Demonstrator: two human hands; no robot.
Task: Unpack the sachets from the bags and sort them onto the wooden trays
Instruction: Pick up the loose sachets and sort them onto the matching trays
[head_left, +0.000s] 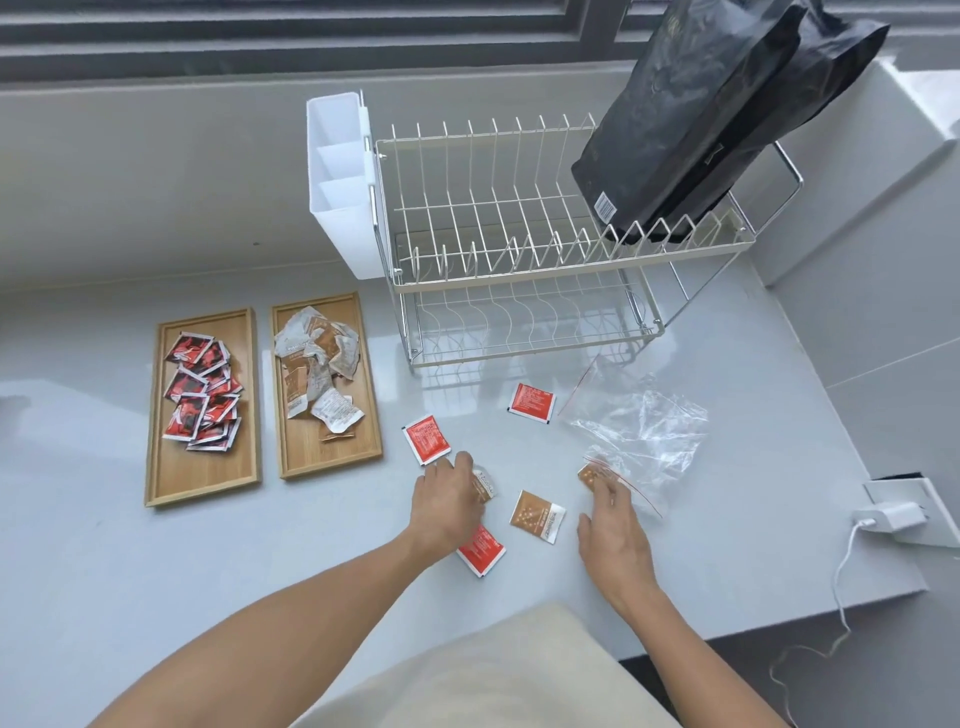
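Two wooden trays lie at the left: the left tray (171, 483) holds several red sachets (202, 395), the right tray (332, 457) holds several brown-and-white sachets (319, 358). Loose on the counter are red sachets (427, 439), (532, 403), (483, 556) and a brown sachet (537, 517). My left hand (447, 501) lies palm down over a brown-and-white sachet (485, 486), fingers closing on it. My right hand (615, 525) has its fingertips on another brown sachet (589, 475) at the mouth of a clear zip bag (639, 431).
A two-tier white wire dish rack (519, 249) stands behind the sachets, with a white cutlery holder (343, 187) on its left and two black bags (717, 114) leaning in its right end. A white charger and cable (883, 519) sit at the right counter edge.
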